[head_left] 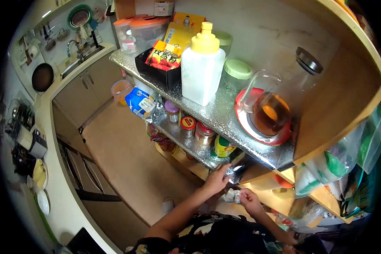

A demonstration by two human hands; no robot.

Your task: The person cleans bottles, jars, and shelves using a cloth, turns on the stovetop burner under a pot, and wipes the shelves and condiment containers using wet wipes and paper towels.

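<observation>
My left hand (216, 179) reaches to the near end of the foil-covered lower shelf (197, 151), its fingers stretched out at the shiny edge. Close beside it, my right hand (250, 200) pinches a crumpled white cloth (231, 196), which hangs to the left of the fingers. Just beyond my left hand stands a jar with a yellow-green label (224, 147). Farther along the same shelf are a red-lidded jar (204, 133), a smaller jar with a red lid (188, 123) and a purple-lidded jar (172, 111).
Above, the upper shelf (165, 94) carries a white bottle with a yellow cap (203, 67), a black box of packets (158, 74) and a glass pitcher (275, 106) on a red-rimmed plate (258, 136). Plastic bags (330, 163) hang at right. A counter (51, 139) curves along the left.
</observation>
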